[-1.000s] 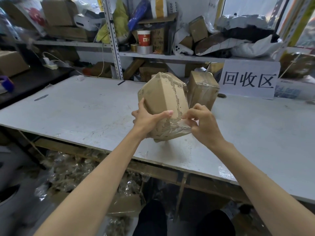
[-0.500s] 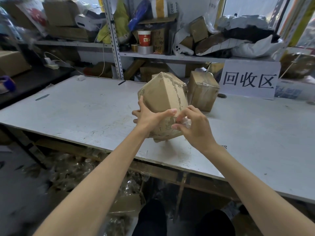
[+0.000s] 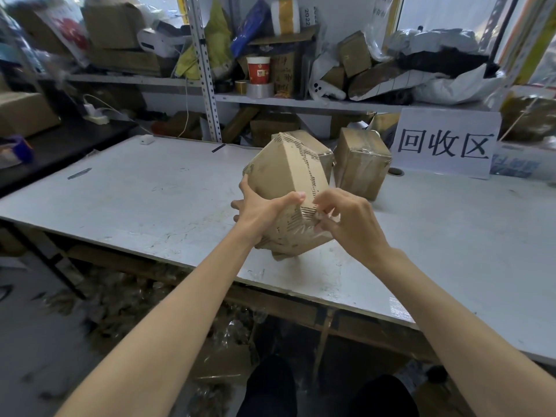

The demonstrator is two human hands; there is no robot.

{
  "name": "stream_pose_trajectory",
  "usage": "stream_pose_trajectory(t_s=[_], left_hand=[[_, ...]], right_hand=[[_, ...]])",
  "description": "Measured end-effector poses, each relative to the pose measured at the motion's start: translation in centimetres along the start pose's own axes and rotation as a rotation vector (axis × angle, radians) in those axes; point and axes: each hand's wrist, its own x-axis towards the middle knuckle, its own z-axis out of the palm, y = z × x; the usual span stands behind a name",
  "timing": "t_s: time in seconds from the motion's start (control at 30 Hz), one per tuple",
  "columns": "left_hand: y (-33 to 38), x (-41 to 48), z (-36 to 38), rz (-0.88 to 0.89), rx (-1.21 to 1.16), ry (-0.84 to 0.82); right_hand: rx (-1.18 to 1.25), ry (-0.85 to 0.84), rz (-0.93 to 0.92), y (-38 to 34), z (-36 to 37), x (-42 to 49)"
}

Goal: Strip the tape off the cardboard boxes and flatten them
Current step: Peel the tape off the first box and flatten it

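The left hand [image 3: 261, 212] grips the cardboard box [image 3: 285, 176] (tilted, long axis toward 1 o'clock); the right hand [image 3: 352, 227], at its 4 o'clock, pinches the clear tape [image 3: 301, 236].

This is looking like a recycling corner of a storeroom: a sign [image 3: 445, 144] reading 回收区 is standing on the white worktable [image 3: 150, 200], and metal shelves [image 3: 301, 101] behind are holding boxes [image 3: 115, 25] and tape rolls [image 3: 260, 90].
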Motion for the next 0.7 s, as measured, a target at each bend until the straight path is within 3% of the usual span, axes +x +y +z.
stream_pose_trajectory(t_s=[0.2,0.57,0.7], left_hand=[[-0.4,-0.1,0.3,0.045,-0.032,0.016],[-1.5,0.2,1.3,0.105,-0.051,0.141],[-2.0,0.2,1.3,0.171,-0.044,0.150]], right_hand=[[0.204,-0.059,0.072,-0.2,-1.1,0.5],[0.237,0.037,0.231,-1.1,0.7,-0.3],[0.375,-0.045,0.323,-0.9,1.5,0.1]])
